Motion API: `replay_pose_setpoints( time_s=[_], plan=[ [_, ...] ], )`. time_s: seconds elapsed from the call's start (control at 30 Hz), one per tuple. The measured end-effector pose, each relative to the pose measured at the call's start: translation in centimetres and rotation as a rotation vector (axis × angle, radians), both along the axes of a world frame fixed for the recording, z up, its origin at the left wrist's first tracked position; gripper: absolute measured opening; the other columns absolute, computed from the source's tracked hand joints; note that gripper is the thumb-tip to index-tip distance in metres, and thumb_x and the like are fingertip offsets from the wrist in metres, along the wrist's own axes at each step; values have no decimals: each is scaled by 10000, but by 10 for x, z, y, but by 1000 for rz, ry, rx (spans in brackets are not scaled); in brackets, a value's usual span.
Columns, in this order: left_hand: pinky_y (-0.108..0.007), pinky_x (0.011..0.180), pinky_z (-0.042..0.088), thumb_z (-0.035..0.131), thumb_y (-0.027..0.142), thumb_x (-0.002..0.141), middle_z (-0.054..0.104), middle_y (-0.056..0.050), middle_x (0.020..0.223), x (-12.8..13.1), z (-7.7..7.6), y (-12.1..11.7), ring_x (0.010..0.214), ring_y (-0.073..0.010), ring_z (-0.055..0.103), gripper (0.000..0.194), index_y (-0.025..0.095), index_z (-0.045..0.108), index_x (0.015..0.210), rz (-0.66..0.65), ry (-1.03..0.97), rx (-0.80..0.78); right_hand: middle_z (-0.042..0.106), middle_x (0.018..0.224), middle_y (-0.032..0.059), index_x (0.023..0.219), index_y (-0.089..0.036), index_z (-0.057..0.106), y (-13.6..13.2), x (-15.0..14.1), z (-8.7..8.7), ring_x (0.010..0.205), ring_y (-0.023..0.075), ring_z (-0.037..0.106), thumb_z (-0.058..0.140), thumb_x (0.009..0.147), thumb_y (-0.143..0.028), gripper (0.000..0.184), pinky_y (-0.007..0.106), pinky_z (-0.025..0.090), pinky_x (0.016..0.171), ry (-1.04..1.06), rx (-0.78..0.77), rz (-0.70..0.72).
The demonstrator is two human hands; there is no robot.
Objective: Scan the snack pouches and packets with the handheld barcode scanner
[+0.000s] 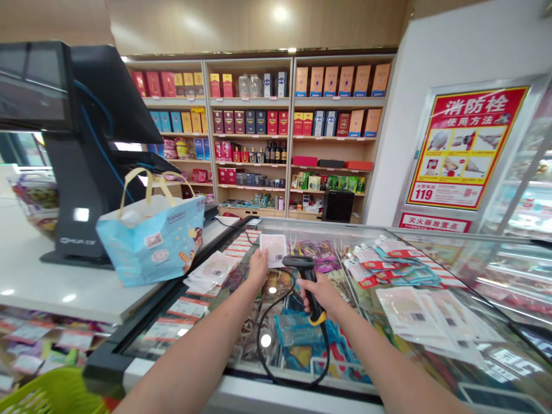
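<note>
My left hand (257, 265) pinches a flat white packet (274, 247) with a barcode on its lower right. In my right hand (321, 294) is a black barcode scanner (307, 275) with a yellow-tipped handle, its head turned toward that packet. A black cable (259, 339) loops from the scanner over the glass-topped freezer (241, 359). Similar white packets form a pile (211, 273) left of my left hand. Another stack of white packets (420, 319) lies on the glass to the right, near a heap of red-and-blue pouches (383, 261).
A light-blue paper bag (155, 241) with yellow handles stands on the white counter (26, 276), beside a black checkout terminal (81, 172). A yellow-green basket (56, 391) is at lower left. Shelves (250, 103) of boxes and bottles line the back wall. A phone-like dark slab (495, 399) lies at lower right.
</note>
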State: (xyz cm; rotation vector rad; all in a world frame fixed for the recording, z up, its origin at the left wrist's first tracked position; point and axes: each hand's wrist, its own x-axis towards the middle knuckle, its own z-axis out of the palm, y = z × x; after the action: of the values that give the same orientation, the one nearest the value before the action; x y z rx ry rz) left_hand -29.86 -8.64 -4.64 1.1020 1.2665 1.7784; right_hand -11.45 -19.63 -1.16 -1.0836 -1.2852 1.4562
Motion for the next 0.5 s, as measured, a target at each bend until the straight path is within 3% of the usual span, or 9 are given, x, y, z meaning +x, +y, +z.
replay_pose_setpoints(
  time_s=[0.1, 0.23, 0.33, 0.5],
  plan=[
    [-256, 585, 520, 596, 219, 774, 681, -52, 707, 6, 11, -8, 620, -153, 636, 117, 121, 618, 834, -57, -154, -79, 519, 443, -55, 647, -181, 489, -3, 8, 12, 337, 81, 460, 682, 620, -379, 279, 212, 427, 333, 22, -58, -42],
    [-316, 625, 565, 575, 108, 779, 697, -90, 736, 33, 27, -22, 634, -184, 674, 127, 86, 617, 897, -264, -374, -175, 524, 449, -57, 674, -180, 493, -16, 40, 32, 345, 83, 467, 709, 627, -355, 282, 212, 432, 343, 55, -58, -67],
    [-316, 614, 574, 547, 56, 782, 695, -95, 727, 73, 35, -36, 624, -185, 678, 136, 73, 610, 901, -412, -410, -297, 537, 474, -63, 727, -184, 499, -30, 77, 38, 356, 84, 476, 729, 621, -352, 304, 209, 433, 347, 86, -17, -144],
    [-241, 474, 509, 586, 80, 777, 654, -45, 621, 165, 40, -66, 486, -143, 615, 85, 90, 612, 857, -560, -308, -482, 537, 490, -61, 726, -186, 490, -54, 138, 34, 364, 80, 478, 725, 655, -356, 298, 208, 441, 355, 139, 32, -292]
  ],
)
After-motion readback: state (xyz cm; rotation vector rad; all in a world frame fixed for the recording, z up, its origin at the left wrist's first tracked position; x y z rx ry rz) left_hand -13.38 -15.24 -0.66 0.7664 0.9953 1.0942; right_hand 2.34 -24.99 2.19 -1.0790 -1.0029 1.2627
